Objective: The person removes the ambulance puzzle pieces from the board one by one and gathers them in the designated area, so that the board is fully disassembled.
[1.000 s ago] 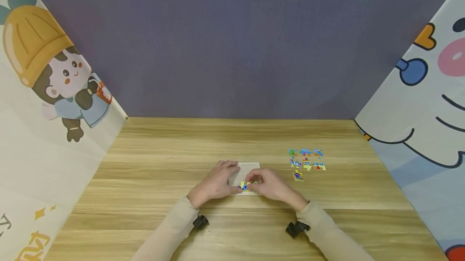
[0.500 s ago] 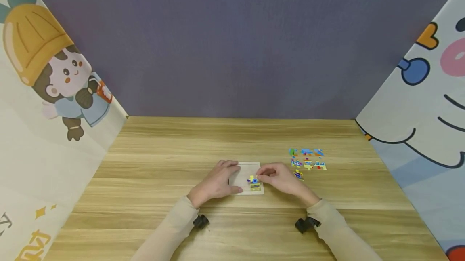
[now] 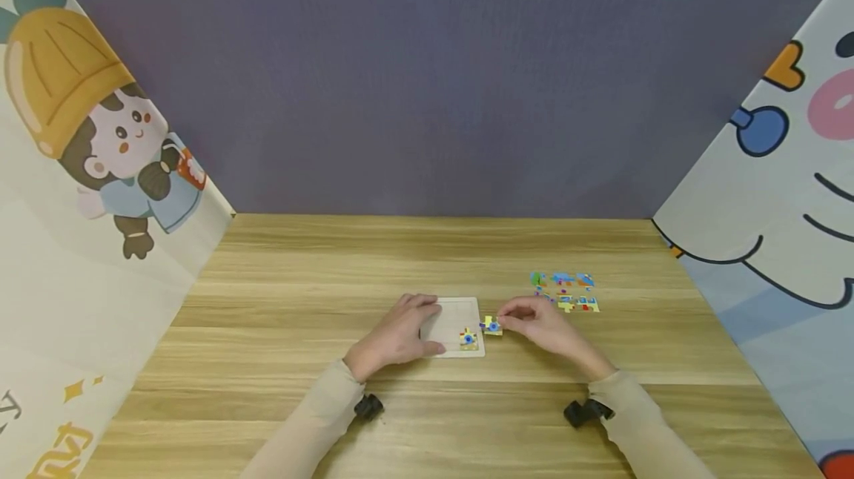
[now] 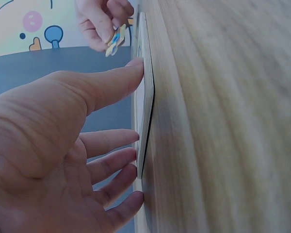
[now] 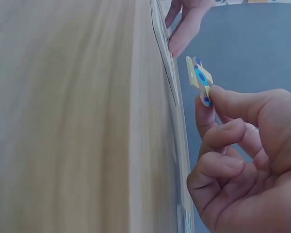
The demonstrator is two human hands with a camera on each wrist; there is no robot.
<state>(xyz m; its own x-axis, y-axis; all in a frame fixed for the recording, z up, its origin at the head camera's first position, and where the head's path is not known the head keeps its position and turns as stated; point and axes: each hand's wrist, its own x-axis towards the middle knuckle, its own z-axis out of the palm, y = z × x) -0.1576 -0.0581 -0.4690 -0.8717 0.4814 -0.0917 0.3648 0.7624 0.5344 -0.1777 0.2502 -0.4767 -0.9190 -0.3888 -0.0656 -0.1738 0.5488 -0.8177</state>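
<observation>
A pale, flat puzzle tray (image 3: 454,316) lies on the table in the head view. My left hand (image 3: 395,332) rests along its left side, fingers spread and thumb tip over the near part. In the tray's near right corner sits one puzzle piece (image 3: 468,339), yellow with a blue round. Just right of the tray, my right hand (image 3: 539,325) pinches another yellow and blue puzzle piece (image 3: 492,326) between thumb and forefinger. The right wrist view shows this held piece (image 5: 202,77) raised off the table, tilted, its other fingers curled below.
Several loose puzzle pieces (image 3: 579,302) lie in rows at the right, partly hidden by my right hand. The wooden table (image 3: 320,264) ends at a dark back wall (image 3: 427,93), with printed panels (image 3: 800,190) on both sides.
My right hand has moved right, off the tray, carrying the pinched puzzle piece with it. The piece in the tray's near right corner now shows fully. My left hand has stayed put.
</observation>
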